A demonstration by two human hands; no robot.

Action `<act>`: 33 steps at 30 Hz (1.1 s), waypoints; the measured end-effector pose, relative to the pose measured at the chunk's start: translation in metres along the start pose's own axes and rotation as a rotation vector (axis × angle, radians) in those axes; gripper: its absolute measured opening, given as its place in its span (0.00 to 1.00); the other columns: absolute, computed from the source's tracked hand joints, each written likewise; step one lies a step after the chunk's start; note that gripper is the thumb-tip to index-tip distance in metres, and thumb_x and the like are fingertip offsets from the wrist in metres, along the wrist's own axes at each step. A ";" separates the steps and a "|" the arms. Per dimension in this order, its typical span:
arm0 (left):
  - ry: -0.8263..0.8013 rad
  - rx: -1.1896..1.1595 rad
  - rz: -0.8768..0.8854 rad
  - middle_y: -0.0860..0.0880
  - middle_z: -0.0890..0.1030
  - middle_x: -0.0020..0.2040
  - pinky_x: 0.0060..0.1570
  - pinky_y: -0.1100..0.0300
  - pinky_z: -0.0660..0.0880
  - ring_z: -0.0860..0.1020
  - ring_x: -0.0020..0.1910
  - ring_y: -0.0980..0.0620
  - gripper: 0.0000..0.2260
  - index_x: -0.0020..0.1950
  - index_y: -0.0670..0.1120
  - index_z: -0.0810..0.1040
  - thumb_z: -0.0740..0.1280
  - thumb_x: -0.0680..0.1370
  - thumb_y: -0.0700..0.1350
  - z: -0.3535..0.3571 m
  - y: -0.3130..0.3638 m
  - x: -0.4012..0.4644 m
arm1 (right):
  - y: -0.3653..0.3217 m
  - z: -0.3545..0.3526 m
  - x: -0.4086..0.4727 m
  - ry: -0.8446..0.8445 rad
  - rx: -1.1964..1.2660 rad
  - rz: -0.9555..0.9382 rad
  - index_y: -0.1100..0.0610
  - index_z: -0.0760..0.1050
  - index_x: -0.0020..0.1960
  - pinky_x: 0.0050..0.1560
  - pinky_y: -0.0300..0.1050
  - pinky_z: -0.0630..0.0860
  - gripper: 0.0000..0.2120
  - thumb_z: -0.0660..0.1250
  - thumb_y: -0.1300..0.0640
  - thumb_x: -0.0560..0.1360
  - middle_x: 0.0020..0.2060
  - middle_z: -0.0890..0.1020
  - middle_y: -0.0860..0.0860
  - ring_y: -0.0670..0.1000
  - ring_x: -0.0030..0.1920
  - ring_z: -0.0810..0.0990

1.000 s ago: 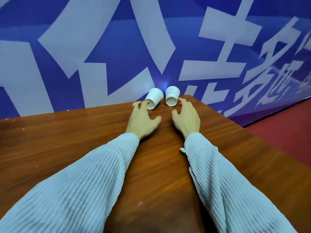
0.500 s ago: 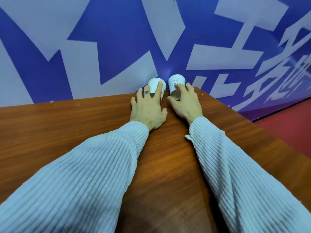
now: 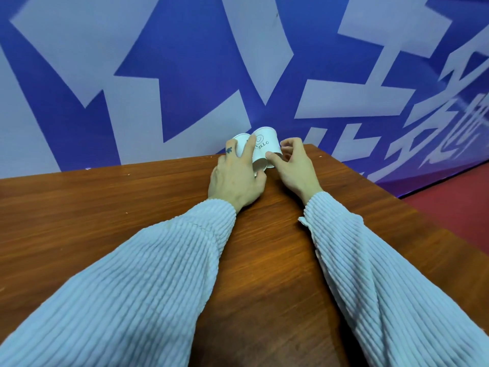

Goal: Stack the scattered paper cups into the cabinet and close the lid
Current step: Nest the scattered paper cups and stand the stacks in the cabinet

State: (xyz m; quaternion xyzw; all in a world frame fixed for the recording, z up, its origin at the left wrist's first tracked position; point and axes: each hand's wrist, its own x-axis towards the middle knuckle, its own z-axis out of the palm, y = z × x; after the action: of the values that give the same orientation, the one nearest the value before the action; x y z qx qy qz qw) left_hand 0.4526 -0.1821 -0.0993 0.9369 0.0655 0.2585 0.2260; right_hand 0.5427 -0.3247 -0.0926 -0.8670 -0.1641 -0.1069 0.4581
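Note:
Two white paper cups lie on their sides at the far edge of the wooden table (image 3: pixel 132 207), against the banner. The left cup (image 3: pixel 240 143) is mostly covered by my left hand (image 3: pixel 235 178), which grips it with fingers curled over its top and the thumb near its rim. The right cup (image 3: pixel 266 147) bears a smiley and "HELLO" print, and its open mouth faces me. My right hand (image 3: pixel 296 168) pinches it, thumb at the rim and fingers curled round its right side. The two cups touch. No cabinet is in view.
A blue banner with large white characters (image 3: pixel 185 75) stands directly behind the table's far edge. The table's right edge (image 3: pixel 412 207) runs diagonally, with red floor (image 3: pixel 455 207) beyond it. Both pale ribbed sleeves stretch across the tabletop.
Both hands have closed round the cups. The right cup has shifted left against the left cup. The camera has leaned closer to the wall.

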 end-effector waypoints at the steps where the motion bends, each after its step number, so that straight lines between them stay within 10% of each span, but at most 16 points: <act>1: 0.004 0.014 -0.011 0.43 0.61 0.76 0.60 0.44 0.74 0.72 0.66 0.38 0.31 0.81 0.55 0.57 0.63 0.79 0.58 0.001 -0.001 0.000 | 0.001 0.000 0.000 -0.004 0.007 -0.005 0.45 0.67 0.66 0.60 0.48 0.75 0.24 0.71 0.41 0.75 0.59 0.76 0.42 0.44 0.55 0.78; 8: -0.082 0.072 0.037 0.50 0.43 0.84 0.72 0.39 0.64 0.48 0.82 0.42 0.29 0.81 0.58 0.57 0.60 0.80 0.60 0.006 -0.003 0.000 | 0.001 0.005 0.003 -0.172 -0.066 -0.035 0.40 0.59 0.81 0.77 0.52 0.56 0.30 0.63 0.40 0.81 0.84 0.52 0.51 0.50 0.83 0.51; 13: 0.087 -0.030 -0.056 0.44 0.64 0.71 0.53 0.45 0.75 0.74 0.64 0.39 0.26 0.67 0.47 0.68 0.66 0.78 0.63 0.002 0.001 0.000 | -0.003 0.006 0.005 -0.088 -0.076 -0.087 0.45 0.71 0.70 0.73 0.52 0.67 0.19 0.64 0.44 0.81 0.76 0.66 0.52 0.49 0.72 0.67; 18: 0.152 -0.058 -0.097 0.43 0.66 0.65 0.43 0.51 0.70 0.79 0.54 0.37 0.22 0.65 0.44 0.65 0.67 0.79 0.55 -0.001 0.001 0.000 | -0.007 0.007 0.003 0.038 -0.165 -0.072 0.47 0.69 0.64 0.59 0.52 0.75 0.17 0.68 0.46 0.78 0.64 0.73 0.52 0.51 0.57 0.77; 22: 0.085 -0.113 -0.108 0.43 0.64 0.73 0.50 0.46 0.73 0.77 0.60 0.35 0.28 0.75 0.47 0.61 0.66 0.77 0.51 0.000 0.001 0.001 | -0.016 0.002 -0.008 0.021 -0.141 -0.016 0.41 0.58 0.79 0.65 0.56 0.74 0.37 0.68 0.41 0.73 0.73 0.71 0.52 0.54 0.67 0.74; 33: 0.007 -0.356 -0.223 0.43 0.69 0.73 0.66 0.47 0.69 0.71 0.69 0.39 0.36 0.82 0.47 0.56 0.67 0.77 0.51 -0.021 0.006 -0.004 | -0.039 0.010 -0.072 0.220 0.007 0.197 0.44 0.44 0.84 0.65 0.60 0.75 0.49 0.71 0.52 0.73 0.70 0.69 0.55 0.59 0.64 0.75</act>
State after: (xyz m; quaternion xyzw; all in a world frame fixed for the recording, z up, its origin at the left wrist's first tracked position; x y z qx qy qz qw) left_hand 0.4386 -0.1800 -0.0823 0.8683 0.1231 0.2428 0.4148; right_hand 0.4616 -0.3093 -0.0929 -0.8604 -0.0275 -0.1552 0.4846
